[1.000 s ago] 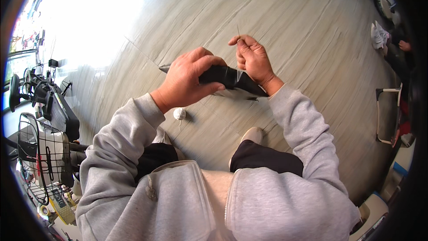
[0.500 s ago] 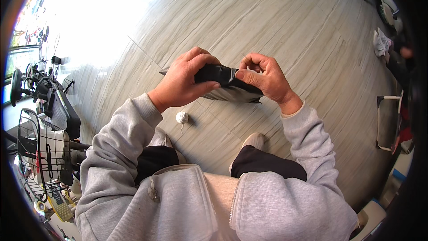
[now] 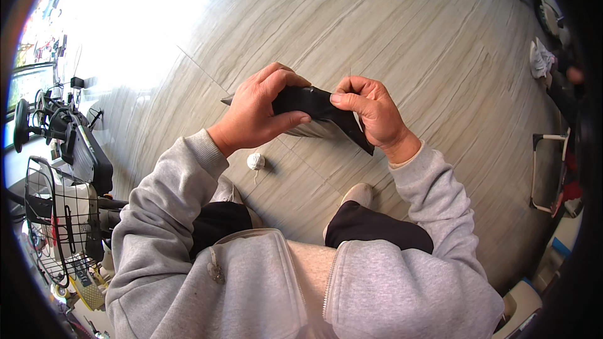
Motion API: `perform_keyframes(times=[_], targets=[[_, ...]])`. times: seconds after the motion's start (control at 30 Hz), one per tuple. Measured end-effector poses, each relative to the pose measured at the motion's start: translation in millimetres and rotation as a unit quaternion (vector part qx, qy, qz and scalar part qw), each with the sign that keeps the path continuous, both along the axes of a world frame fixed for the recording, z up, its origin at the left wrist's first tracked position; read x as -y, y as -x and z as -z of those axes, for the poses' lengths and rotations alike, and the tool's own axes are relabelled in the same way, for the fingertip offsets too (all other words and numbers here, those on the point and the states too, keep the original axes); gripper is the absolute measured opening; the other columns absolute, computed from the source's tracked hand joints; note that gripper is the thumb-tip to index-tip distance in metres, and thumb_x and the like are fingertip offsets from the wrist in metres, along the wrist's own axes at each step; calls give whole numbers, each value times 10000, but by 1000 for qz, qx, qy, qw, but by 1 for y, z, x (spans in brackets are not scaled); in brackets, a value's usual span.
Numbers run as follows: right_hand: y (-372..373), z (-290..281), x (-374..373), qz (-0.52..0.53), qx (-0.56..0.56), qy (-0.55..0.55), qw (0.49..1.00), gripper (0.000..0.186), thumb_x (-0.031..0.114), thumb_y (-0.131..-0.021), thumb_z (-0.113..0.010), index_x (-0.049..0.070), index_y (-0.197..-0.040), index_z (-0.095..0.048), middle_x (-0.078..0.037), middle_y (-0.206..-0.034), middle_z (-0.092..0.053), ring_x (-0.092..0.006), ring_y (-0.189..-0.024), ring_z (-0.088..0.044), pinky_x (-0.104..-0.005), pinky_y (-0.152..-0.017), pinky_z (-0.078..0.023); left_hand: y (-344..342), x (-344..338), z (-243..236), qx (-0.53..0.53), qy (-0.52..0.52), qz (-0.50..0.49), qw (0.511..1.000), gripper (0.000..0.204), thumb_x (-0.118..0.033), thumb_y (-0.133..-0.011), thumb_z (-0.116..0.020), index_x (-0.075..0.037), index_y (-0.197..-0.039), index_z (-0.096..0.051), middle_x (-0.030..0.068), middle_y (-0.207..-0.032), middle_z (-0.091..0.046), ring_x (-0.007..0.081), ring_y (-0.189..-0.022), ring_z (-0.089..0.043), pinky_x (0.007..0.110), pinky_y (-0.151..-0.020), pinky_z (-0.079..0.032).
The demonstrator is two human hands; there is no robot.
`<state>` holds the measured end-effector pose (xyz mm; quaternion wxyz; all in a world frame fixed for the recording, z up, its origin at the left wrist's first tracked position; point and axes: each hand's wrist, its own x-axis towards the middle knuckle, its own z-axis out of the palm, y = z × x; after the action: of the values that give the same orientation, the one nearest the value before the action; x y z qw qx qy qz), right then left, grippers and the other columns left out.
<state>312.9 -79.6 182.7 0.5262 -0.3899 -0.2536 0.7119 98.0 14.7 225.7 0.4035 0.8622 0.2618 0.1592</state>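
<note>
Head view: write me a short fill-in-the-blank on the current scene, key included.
1. The left hand and the ____ hand both hold the dark flexible piece.
2. The thread ball is coloured ____.
3. That ball lies on the ____.
4. The wire basket stands at the picture's ____ side.

Key: right; white; floor; left

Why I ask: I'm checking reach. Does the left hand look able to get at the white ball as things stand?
Probably not: the left hand grips the black material, and the white ball lies on the floor, though nothing visibly blocks between.
</note>
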Motion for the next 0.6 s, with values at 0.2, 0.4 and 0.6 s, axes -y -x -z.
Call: perform_keyframes(times=[0.2,0.4,0.6], targets=[[0,5,-1,2,-26,24,999,86,88,-889,-627,31,-830,-653,6,-797,-643,-57,-751,-551,-205,-727,-460,2,-2,0,-11,7,-4,1000,472,-246,-729,-824,-48,-1105,-620,105,-1000,-599,279,-906,-613,364,-793,-502],[-4,-2,-1,-18,-14,29,999,88,101,-896,-634,41,-833,-650,17,-789,-641,-48,-736,-550,-204,-700,-461,2,0,2,10,0,-13,1000,468,-250,-714,-827,-67,-1099,-633,95,-969,-609,282,-880,-622,373,-771,-505],[-6,-16,-6,-49,91,-7,995,116,129,-901,-668,41,-831,-638,39,-748,-611,-17,-677,-511,-190,-606,-425,4,2,3,20,-4,-17,1000,460,-256,-704,-833,-70,-1079,-641,95,-962,-610,277,-858,-626,368,-744,-508]])
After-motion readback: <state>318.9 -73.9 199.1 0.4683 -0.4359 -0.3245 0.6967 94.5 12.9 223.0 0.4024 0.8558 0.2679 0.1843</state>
